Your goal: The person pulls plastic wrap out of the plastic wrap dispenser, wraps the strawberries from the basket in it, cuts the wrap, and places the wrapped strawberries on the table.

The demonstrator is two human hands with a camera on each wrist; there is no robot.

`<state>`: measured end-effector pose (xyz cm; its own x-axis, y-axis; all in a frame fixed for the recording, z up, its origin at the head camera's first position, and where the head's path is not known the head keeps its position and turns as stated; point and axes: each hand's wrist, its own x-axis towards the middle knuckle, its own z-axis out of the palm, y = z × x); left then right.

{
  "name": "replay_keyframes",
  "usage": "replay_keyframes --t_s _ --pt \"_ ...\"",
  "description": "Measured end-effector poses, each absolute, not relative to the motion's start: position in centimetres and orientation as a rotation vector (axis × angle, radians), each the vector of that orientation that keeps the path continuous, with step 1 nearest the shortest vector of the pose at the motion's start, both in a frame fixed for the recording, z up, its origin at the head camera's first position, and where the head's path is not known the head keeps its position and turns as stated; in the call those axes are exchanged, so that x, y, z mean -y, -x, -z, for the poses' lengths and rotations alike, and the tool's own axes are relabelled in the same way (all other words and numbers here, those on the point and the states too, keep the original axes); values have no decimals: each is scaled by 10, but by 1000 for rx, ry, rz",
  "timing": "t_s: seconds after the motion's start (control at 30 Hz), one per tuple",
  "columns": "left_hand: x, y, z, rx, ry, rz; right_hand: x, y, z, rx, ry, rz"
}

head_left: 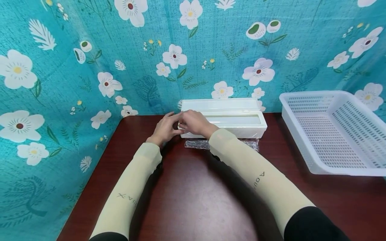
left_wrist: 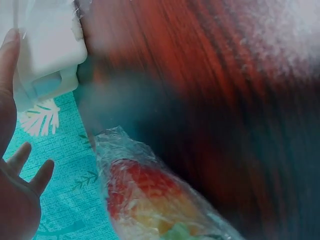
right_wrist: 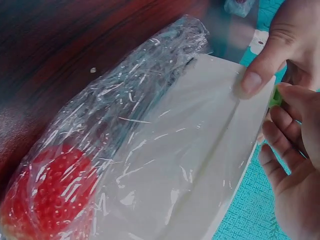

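Note:
A long white cling film dispenser box (head_left: 232, 131) stands at the table's back edge, its lid (head_left: 221, 104) raised. My left hand (head_left: 166, 128) holds its left end; in the right wrist view the thumb presses the front corner. My right hand (head_left: 194, 122) pinches a small green tab (right_wrist: 275, 96) at the same end. Clear film (right_wrist: 150, 75) drapes over the box front and onto the table. Beneath the film in the right wrist view shows a red, dimpled, strawberry-like thing (right_wrist: 60, 185). Another film-wrapped red and yellow fruit-like thing (left_wrist: 150, 195) lies under the left wrist, hidden in the head view.
To the right stands a white perforated plastic basket (head_left: 316, 160). The dark red wooden table (head_left: 187, 194) runs toward me. A turquoise flowered cloth (head_left: 211, 57) hangs behind the table and along its left side.

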<state>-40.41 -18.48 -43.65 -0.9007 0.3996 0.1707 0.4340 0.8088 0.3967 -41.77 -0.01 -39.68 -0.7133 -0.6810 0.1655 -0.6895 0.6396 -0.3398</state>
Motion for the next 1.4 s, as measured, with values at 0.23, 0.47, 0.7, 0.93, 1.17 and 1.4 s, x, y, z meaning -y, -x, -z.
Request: replay_keyframes --t_s 0.23,0.47,0.7,0.93,1.17,1.4 --pt "184 406 440 2823 694 577 -2 424 396 2775 -1232 -662" --pt "184 408 439 2770 727 541 -3 428 391 2762 -1297 -682" --pt "182 404 435 2827 692 549 -5 430 389 2811 -1320 -648" --pt "179 403 433 2891 623 484 -8 431 387 2837 -1367 -632" --pt "178 402 433 2902 611 474 -13 432 390 2818 -1394 -652" --pt "179 400 433 2911 603 436 -19 432 389 2805 -1423 -657"
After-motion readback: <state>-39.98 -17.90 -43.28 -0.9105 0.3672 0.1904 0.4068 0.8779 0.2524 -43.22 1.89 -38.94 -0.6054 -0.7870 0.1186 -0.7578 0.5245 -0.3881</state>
